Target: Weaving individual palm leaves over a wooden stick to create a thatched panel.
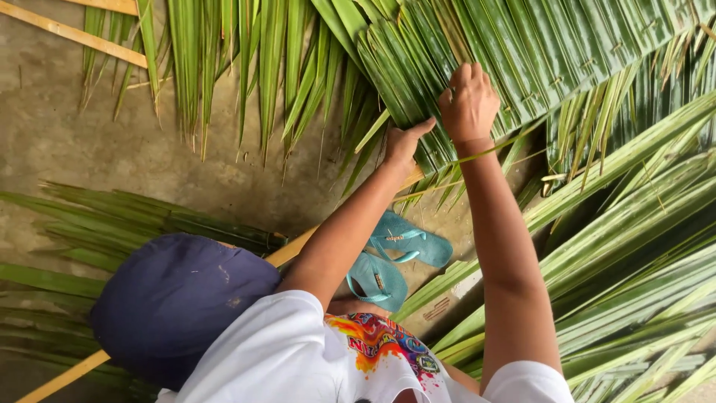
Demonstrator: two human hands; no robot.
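Two hands, left (403, 144) and right (468, 104), two teal sandals (395, 257), one dark blue cap (179, 302), many palm leaves (522, 52).

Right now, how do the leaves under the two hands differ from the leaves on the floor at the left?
The sheet of leaves is packed side by side, flat and slanting; the loose leaves lie in an untidy bundle, nearly level across the floor. The right hand and left hand both touch the sheet; nothing touches the loose leaves. Both are long, narrow and green.
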